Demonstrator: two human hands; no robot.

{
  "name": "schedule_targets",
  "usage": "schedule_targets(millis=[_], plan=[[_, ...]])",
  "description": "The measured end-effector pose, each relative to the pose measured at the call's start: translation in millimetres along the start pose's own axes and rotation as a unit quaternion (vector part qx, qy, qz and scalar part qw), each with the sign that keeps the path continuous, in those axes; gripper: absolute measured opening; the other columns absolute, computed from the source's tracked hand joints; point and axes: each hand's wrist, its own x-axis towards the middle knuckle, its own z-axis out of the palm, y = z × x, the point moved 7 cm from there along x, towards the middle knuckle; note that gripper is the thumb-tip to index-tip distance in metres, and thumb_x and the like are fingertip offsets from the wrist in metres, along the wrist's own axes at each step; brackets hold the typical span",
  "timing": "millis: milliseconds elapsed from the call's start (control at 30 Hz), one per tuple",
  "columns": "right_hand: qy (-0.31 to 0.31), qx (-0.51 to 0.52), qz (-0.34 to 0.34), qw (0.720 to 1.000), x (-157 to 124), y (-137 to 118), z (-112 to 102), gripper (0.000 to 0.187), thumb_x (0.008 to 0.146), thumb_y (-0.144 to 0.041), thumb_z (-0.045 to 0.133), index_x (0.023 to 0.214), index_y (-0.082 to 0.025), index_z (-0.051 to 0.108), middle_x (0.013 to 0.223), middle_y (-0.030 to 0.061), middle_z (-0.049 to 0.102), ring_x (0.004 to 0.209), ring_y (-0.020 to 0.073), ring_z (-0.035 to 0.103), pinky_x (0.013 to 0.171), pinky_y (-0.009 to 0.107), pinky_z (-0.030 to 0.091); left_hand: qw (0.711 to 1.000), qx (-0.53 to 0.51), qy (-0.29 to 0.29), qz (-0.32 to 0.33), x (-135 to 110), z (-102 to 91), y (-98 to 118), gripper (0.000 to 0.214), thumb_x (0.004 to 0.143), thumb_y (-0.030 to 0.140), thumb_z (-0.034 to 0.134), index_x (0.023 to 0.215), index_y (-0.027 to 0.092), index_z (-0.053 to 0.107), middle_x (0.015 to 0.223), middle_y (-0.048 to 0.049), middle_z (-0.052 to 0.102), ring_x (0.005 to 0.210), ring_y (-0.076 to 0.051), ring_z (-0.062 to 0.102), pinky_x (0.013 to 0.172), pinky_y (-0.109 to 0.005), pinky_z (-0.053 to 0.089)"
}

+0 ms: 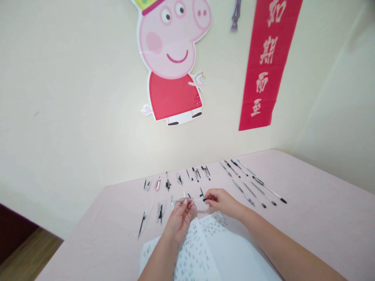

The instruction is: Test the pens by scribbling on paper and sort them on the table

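My left hand [182,220] grips a slim pen [187,201] with a clear barrel, held level above the table. At the pen's right end, the fingers of my right hand [219,201] pinch its dark tip. Whether that dark piece is a cap or part of the barrel is too small to tell. Just behind my hands lie a few small dark pen parts [201,192]. Below my wrists is an open notebook [202,249] with handwriting on its left page and the top of the right one.
Several pens [265,191] lie in rows to the right on the pink table [96,238]. Pen parts [168,183] sit in small groups at the back, with more parts [142,224] at the left. Behind rises a wall with a pig cutout [175,93] and a red banner [260,89].
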Motion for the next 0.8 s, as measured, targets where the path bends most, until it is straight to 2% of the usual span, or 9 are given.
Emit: schedule_targets(millis=[800], plan=[[0.019, -0.037, -0.023, 0.999, -1, -11, -3, 0.011, 0.071, -0.013, 0.056, 0.072, -0.014, 0.066, 0.063, 0.0010, 0.062, 0.057, 0.0106, 0.051, 0.054, 0.021, 0.037, 1.000, 0.010, -0.003, -0.001, -4, 3.5, 1, 0.016, 0.085, 0.003, 0.050, 0.076, 0.010, 0.061, 0.072, -0.0059, 0.067, 0.065, -0.009, 0.066, 0.064, -0.018, 0.056]])
